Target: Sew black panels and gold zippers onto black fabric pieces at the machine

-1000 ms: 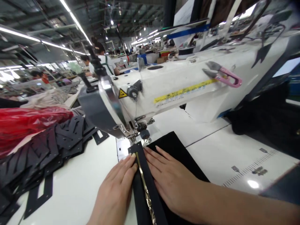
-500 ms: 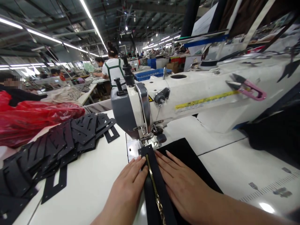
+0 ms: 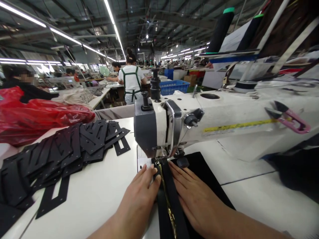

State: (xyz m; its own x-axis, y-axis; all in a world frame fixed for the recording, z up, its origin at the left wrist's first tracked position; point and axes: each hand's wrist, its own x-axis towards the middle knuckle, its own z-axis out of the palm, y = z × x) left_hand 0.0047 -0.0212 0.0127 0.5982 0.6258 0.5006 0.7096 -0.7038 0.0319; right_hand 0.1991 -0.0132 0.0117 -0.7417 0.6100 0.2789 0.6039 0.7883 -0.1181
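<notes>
A black zipper tape with gold teeth (image 3: 167, 199) runs from the bottom edge up under the presser foot of a white sewing machine (image 3: 189, 122). My left hand (image 3: 139, 202) lies flat on the table, fingers stretched along the zipper's left edge. My right hand (image 3: 196, 199) presses flat on the black fabric (image 3: 206, 176) on the zipper's right side, fingertips close to the presser foot. Both hands are open and hold nothing.
A heap of black cut-out frame pieces (image 3: 62, 149) covers the table's left part, with a red plastic bag (image 3: 37, 116) behind it. Pink thread snips (image 3: 290, 118) rest on the machine arm. A person in a green apron (image 3: 132, 83) sits at a table ahead.
The view has tilted up and shifted left, so the machine head now sits nearer the middle. Both hands stay flat beside the zipper, with the tape's end now under the presser foot.
</notes>
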